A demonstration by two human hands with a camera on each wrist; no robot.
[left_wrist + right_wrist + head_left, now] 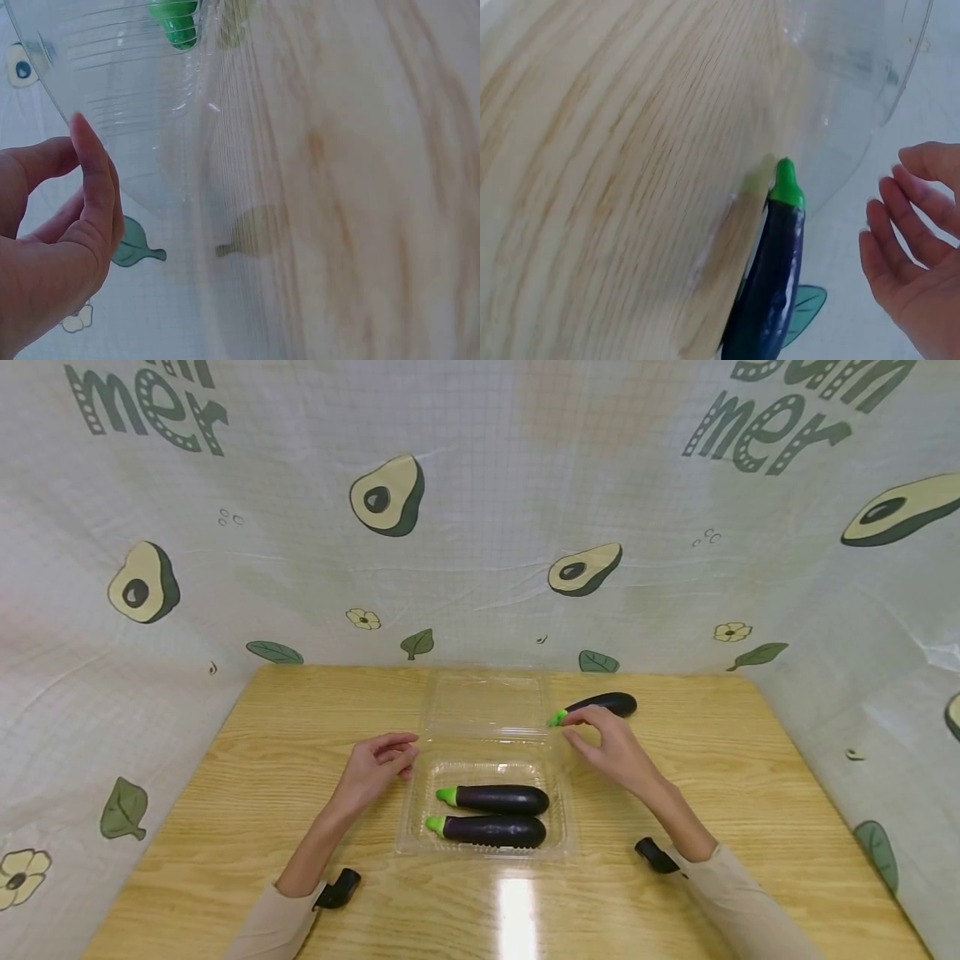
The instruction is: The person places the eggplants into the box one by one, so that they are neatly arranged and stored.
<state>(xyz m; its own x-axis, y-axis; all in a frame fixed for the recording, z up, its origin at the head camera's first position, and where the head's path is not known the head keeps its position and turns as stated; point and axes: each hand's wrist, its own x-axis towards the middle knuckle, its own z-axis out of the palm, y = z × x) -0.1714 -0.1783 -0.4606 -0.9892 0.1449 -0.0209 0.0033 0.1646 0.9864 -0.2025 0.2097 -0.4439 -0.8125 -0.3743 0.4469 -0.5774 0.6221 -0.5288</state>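
Note:
A clear plastic clamshell container [408, 843] stands on the table with its lid [487, 700] folded back, away from me. Two eggplants, a farther one [502, 798] and a nearer one [495, 831], lie side by side inside, green stems pointing left. By the left edge, close to the hinge, is my left hand [375, 768], its fingers loosely bent and fingertips right at the plastic rim in the left wrist view. My right hand [611, 747] hovers right of the hinge, fingers relaxed around nothing. Beyond it a third eggplant [769, 277] lies on the table beside the lid.
The wooden table [300, 718] reaches back to a pale curtain [480, 610] printed with avocados and leaves, which also hangs along both sides. A black wrist camera sits on each wrist, a left one [339, 888] and a right one [656, 855].

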